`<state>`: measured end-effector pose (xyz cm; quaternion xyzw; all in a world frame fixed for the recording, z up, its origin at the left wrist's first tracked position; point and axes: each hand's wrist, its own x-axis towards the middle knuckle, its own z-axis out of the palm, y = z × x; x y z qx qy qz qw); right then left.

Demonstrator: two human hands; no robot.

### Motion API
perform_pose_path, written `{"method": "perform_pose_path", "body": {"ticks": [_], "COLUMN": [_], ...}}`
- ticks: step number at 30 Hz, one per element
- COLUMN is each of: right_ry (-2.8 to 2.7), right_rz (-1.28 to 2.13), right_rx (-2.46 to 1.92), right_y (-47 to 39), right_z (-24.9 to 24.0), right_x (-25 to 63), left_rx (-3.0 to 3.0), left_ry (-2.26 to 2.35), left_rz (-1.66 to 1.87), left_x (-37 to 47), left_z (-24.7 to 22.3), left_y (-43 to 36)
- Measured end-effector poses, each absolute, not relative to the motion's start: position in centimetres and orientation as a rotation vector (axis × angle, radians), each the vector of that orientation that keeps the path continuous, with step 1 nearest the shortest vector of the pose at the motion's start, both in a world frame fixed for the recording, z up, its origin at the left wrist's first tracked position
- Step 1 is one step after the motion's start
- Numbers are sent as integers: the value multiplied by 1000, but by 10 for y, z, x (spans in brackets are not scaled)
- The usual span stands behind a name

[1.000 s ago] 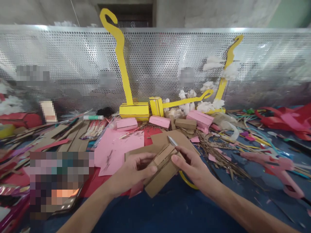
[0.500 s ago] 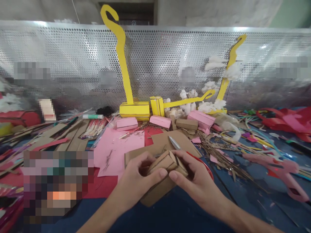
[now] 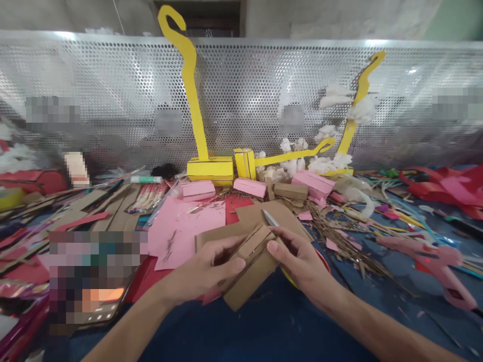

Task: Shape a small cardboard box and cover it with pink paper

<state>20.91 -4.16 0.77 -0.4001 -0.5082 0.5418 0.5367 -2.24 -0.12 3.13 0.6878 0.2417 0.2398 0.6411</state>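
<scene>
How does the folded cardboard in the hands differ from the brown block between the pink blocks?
The folded cardboard is held by the left hand and right hand; the brown block sits farther back, untouched. The folded cardboard slants, while the brown block lies nearly level across the view. The folded cardboard shows a broad flat panel; the brown block looks more compact. Both look like bare brown cardboard.

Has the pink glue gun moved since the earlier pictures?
No. Against the perforated metal panel, the pink glue gun keeps its place and direction; only the camera's view shifts slightly.
</scene>
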Motion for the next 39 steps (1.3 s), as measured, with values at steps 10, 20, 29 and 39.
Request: {"method": "perform_pose_path", "body": {"ticks": [10, 20, 29, 39], "right_ry": [-1086, -1393, -1444, -1387], "right_rz": [1362, 1051, 963, 1027], "right_rx": [-953, -1023, -1044, -1040], "right_y": [-41, -41, -57, -51], "right_z": [9, 13, 18, 18], "right_x": [209, 214, 205, 210], "left_rx": [1430, 1711, 1608, 1492], "left_ry": [373, 805, 859, 774], "left_rz": [394, 760, 750, 629], "left_x": [-31, -5, -1, -7], "left_z": [25, 23, 27, 31], "left_y": [5, -9, -21, -17]}}
